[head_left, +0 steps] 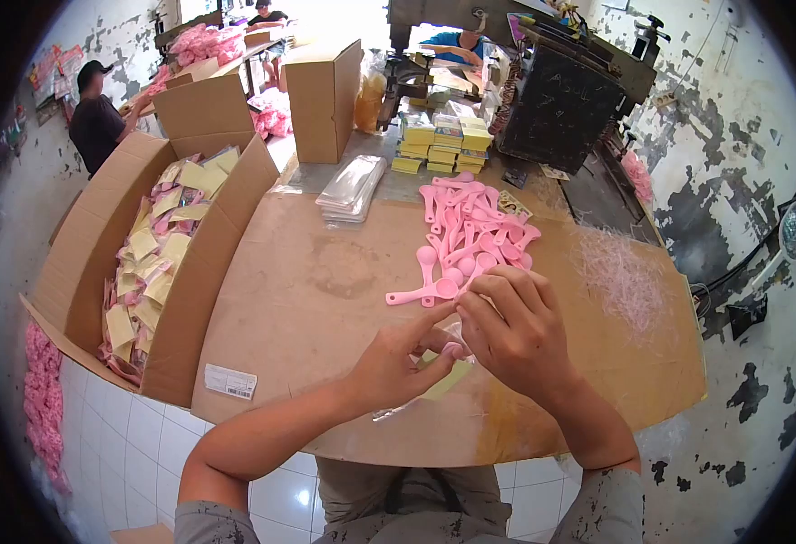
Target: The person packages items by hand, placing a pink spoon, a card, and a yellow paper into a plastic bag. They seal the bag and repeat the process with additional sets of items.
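My left hand (402, 363) is closed on a clear plastic bag (387, 413) with a pale yellow-green card (443, 384) in or under it. Something small and pink shows at the left thumb tip; its shape is mostly hidden. Close against it, my right hand (518, 328) is pinched at the top of the bag, and its fingertips partly cover what they grip. Just beyond my fingers lies a heap of pink measuring spoons (470, 222), the nearest a spoon (421, 294) lying sideways.
At left stands an open carton (203, 281) full of packed bags with yellow cards. Behind are a stack of clear bags (353, 189), stacked cards (443, 140), a tall box (323, 102) and a dark machine (557, 95). Plastic strips (629, 276) lie right. Other people work farther back.
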